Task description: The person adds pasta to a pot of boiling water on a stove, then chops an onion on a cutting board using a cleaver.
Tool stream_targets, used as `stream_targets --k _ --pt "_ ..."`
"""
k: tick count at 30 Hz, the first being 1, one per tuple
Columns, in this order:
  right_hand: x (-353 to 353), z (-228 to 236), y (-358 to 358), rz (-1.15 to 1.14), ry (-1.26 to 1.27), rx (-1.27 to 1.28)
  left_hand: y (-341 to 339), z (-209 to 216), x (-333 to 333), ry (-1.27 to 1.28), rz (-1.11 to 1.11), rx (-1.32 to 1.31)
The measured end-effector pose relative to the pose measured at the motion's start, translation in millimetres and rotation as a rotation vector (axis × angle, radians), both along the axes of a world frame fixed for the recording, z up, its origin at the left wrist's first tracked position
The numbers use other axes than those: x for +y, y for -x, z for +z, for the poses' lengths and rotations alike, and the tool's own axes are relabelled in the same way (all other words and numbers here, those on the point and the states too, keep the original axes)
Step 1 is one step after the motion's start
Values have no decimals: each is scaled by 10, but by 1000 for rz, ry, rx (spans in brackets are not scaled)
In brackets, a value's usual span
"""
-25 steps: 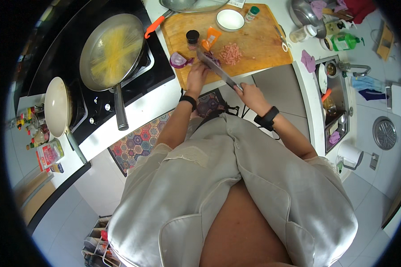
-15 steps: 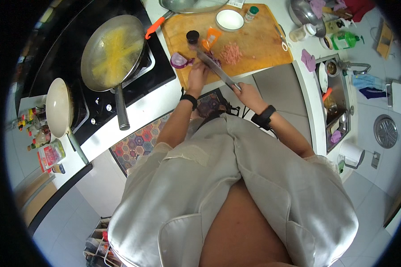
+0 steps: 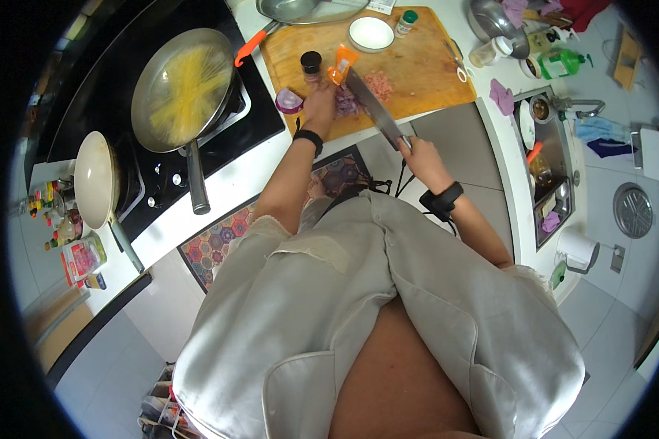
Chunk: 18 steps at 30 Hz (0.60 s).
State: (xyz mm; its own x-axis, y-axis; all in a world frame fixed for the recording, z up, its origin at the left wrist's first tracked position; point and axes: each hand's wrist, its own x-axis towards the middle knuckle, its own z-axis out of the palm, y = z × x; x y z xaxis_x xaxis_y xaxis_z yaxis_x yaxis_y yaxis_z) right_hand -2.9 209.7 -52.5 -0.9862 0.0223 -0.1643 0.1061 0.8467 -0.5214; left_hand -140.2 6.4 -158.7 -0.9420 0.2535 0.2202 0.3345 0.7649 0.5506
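Knife [image 3: 373, 108] blade has swung up and left since the earlier views, your right hand [image 3: 419, 157] closed on its handle, while your left hand [image 3: 319, 106] pins chopped purple onion [image 3: 346, 102] on the cutting board [image 3: 417, 69]; chopping continues.

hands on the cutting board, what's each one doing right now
Left hand: fingers curled down on the chopped red onion, steadying it.
Right hand: closed around the handle of the big knife, blade over the onion.
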Motion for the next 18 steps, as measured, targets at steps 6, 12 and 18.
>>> stream_targets --k 6,12,18 --pt "-2 -154 6 -9 -36 -12 -147 -53 -39 33 22 -1" --pt "-82 -1 -7 14 -16 -32 -213 11 -43 -66 43 56" --pt "-151 -43 21 55 -88 -38 -234 41 -41 -124 48 24"
